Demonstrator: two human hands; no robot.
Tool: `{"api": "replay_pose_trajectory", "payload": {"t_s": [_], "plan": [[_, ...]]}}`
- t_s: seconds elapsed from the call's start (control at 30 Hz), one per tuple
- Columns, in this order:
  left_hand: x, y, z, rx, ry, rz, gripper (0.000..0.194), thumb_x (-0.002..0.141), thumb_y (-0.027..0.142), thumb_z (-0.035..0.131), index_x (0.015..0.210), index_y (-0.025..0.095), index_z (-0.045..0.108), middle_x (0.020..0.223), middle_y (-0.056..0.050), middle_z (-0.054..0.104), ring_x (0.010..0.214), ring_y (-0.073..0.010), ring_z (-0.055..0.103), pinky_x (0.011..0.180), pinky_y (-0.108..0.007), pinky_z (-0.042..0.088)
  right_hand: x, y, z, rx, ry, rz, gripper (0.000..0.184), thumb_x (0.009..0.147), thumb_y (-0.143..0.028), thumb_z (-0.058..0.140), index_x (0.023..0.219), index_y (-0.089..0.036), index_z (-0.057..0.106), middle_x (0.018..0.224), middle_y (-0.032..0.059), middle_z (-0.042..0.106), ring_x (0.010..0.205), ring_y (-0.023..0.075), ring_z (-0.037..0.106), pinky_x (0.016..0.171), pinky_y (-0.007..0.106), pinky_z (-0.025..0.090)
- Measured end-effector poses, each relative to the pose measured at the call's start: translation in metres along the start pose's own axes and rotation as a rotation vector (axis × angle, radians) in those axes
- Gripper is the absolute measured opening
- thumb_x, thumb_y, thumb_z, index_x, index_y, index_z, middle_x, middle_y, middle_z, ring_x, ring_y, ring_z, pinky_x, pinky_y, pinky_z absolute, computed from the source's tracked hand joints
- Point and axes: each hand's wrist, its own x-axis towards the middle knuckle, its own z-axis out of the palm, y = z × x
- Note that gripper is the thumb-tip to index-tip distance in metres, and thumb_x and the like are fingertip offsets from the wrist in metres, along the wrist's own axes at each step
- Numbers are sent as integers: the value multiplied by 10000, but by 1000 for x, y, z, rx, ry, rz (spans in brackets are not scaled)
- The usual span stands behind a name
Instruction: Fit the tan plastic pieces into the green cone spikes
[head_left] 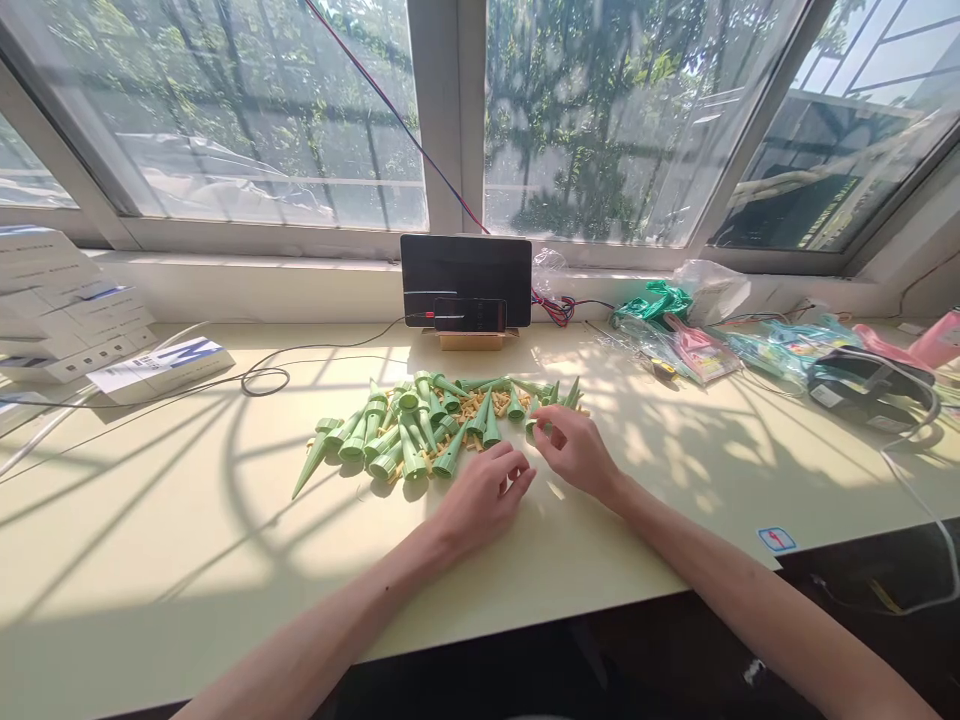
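Many green plastic cone-shaped spikes (pixel 412 455) lie and stand in a loose heap on the table, mixed with small tan pegs (pixel 474 408). My left hand (pixel 487 492) rests at the near edge of the heap, fingers loosely bent, thumb apart, with nothing visible between them. At the right end of the heap, my right hand (pixel 576 447) has its thumb and fingertips bent around a green spike (pixel 530 428), partly hidden by the fingers. One long spike (pixel 311 460) lies slightly apart on the left, pointing toward me.
A dark tablet (pixel 465 265) stands by the window, with a phone (pixel 470 315) propped before it. White boxes (pixel 161 368) are stacked at left, trailing cables (pixel 266 380). Plastic bags (pixel 701 350) and a black device (pixel 870 388) lie at right. The table (pixel 600 560) ends nearest me.
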Motion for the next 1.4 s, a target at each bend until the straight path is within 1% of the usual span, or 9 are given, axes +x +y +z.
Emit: {"api": "replay_pose_trajectory", "payload": {"t_s": [0.13,0.23,0.43,0.57,0.67,1.0,1.13,1.3,1.4], "plan": [[0,0,0,3,-7,13,258,993,287,457,806,172,593,790,-12,541,648,-116,477,622,-272,376,-2,-2,3,-4,-11,19,227,896,-167,532,1089,-184,650,988,60,697,458,82,470,539,259,448],[-1,0,1,9,-11,18,254,990,291,463,812,174,601,791,-15,547,661,-122,484,621,-272,379,-2,0,4,-37,-31,55,284,889,-156,535,1148,-185,649,1075,76,711,458,85,464,543,268,452],[-2,0,1,19,-17,16,258,991,291,459,813,182,611,793,-19,546,660,-129,485,621,-280,383,-2,6,5,-91,-107,116,333,872,-125,537,1181,-181,648,1155,99,713,571,130,563,594,282,483],[-2,0,0,21,-20,17,261,994,289,455,812,185,611,790,-18,539,652,-129,486,621,-280,380,-2,7,5,-105,-121,116,334,861,-106,533,1161,-187,655,1145,99,706,657,155,609,659,301,508],[-2,1,0,23,-24,13,262,996,291,451,813,183,605,791,-15,534,650,-127,486,623,-277,378,-2,8,5,-99,-129,121,330,858,-104,532,1152,-183,660,1115,101,699,680,166,618,652,305,506],[-1,0,0,19,-25,15,263,992,285,458,802,177,606,795,-19,540,655,-128,484,614,-276,370,-2,7,5,-133,-151,149,342,848,-115,534,1166,-165,651,1137,107,678,695,168,597,681,310,498],[-1,1,-1,14,-12,15,264,988,275,460,794,180,611,782,-17,538,652,-129,481,612,-277,369,-3,10,6,-147,-169,130,382,806,-96,526,1163,-164,646,1082,96,673,681,165,580,682,308,481],[0,1,-1,-1,10,15,250,976,269,475,796,179,623,765,-17,546,649,-130,484,610,-276,376,-2,10,5,-131,-183,133,406,764,-84,522,1142,-164,647,1007,81,658,740,183,591,693,300,468],[1,2,-1,-45,31,-16,245,971,288,484,794,182,618,747,-12,551,643,-128,486,598,-267,389,-3,8,5,-112,-179,129,387,754,-82,527,1112,-172,645,985,68,649,680,161,559,664,286,458]]}}
